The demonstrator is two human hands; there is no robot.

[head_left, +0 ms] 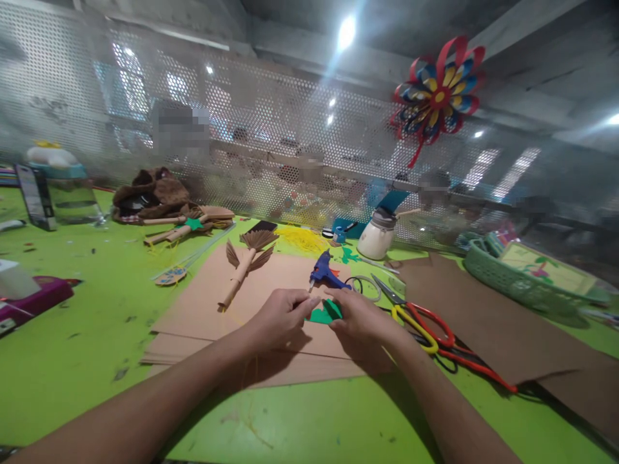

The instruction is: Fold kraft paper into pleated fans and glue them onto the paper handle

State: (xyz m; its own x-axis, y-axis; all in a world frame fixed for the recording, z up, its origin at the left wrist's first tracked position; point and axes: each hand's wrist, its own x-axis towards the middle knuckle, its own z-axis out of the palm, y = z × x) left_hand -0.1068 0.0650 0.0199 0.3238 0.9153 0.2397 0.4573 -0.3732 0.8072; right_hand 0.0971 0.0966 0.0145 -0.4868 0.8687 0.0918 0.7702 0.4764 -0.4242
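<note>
A small green cut-out (323,314), paper or felt by its look, lies between my hands just above a stack of brown paper sheets (203,325). My left hand (285,312) pinches its left edge between thumb and fingers. My right hand (362,317) curves round its right side, thumb and fingertips on it. Just beyond my fingers lies a blue glue gun (323,267), its nozzle pointing down toward my left hand. A rolled brown paper figure with fan-folded pieces (242,274) rests on the sheets to the left.
Red- and yellow-handled scissors (420,322) and a roll of tape (370,289) lie right. Behind are yellow shreds (302,240), green scraps (349,255) and a white jar (376,238). A green basket (522,277) stands far right, a purple box (41,299) left.
</note>
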